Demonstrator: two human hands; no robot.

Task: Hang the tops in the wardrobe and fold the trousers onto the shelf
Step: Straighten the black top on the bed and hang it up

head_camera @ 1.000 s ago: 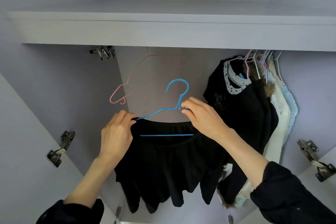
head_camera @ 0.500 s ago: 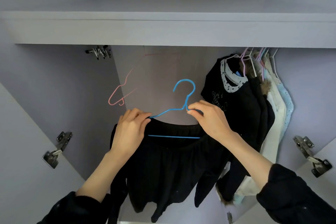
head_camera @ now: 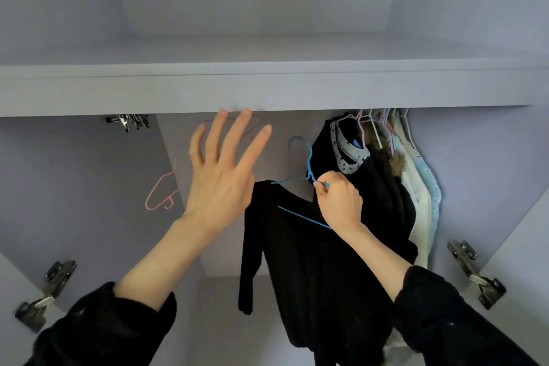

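Right hand (head_camera: 338,202) is seen pinching the blue hanger (head_camera: 306,175) at its neck, fingers curled round the wire, with the black top (head_camera: 312,261) draped over it inside the wardrobe (head_camera: 74,172), below the shelf (head_camera: 267,89). Hung garments (head_camera: 386,181) are crowded at the right, just beside the held top. Left hand (head_camera: 219,178) is raised with fingers spread, holding nothing, its fingertips near the shelf's edge. A pink hanger (head_camera: 160,196) is partly hidden behind it. Door hinges (head_camera: 44,291) are seen at both sides.
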